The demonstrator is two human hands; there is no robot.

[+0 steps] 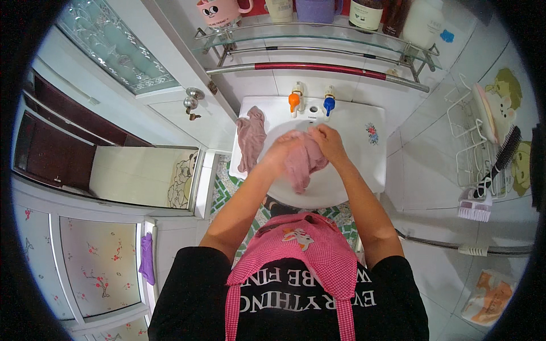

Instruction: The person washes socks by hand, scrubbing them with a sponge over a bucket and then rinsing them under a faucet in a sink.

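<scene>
A pink cloth (302, 164) hangs bunched between my two hands over the white washbasin (362, 166). My left hand (281, 149), somewhat blurred, grips its left side. On the upper right of the cloth, the fingers of my right hand (327, 143) are closed around it. A second, dusty-pink cloth (251, 138) lies crumpled on the basin's left rim, touched by neither hand. Behind the hands stand two taps, one with an orange handle (294, 102) and one with a blue handle (329, 103). Whether water is running cannot be seen.
Above the basin runs a red and steel towel bar (320, 66), below a glass shelf (332, 32) holding mugs and bottles. A white wire rack (465, 145) with a black hairbrush (503, 155) hangs at the right. The door with its round knob (191, 101) is close on the left.
</scene>
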